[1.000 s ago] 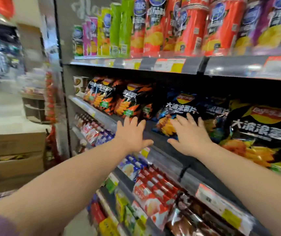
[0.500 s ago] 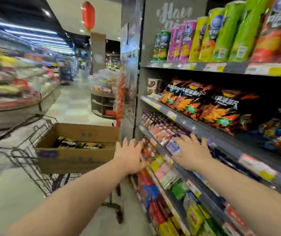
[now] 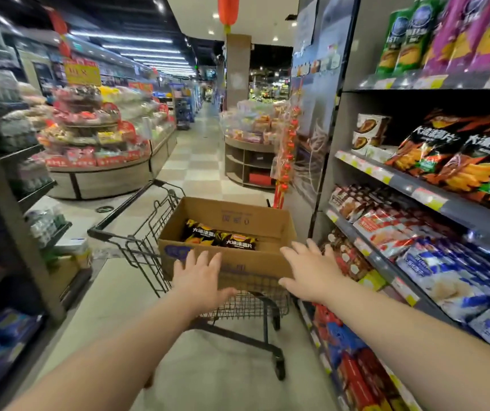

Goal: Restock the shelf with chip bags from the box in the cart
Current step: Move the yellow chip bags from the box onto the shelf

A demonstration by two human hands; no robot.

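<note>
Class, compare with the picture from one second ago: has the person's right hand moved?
Yes. The right hand has left the chip shelf it hovered at and now reaches, fingers spread, toward the cardboard box in the cart.

White characters 大波浪薯片 stand on the black chip bags in the box (image 3: 219, 239) and on the shelf (image 3: 457, 161).

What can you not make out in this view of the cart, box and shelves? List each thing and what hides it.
- Bags in the box: head view, count unknown; near wall hides the bottom.
- Shelf tags: head view, print blurred and too small.
- Top-shelf packs: cut off by the top edge.
- Cart basket: box and left hand cover it.
- Right hand: contact with the box unclear.
</note>
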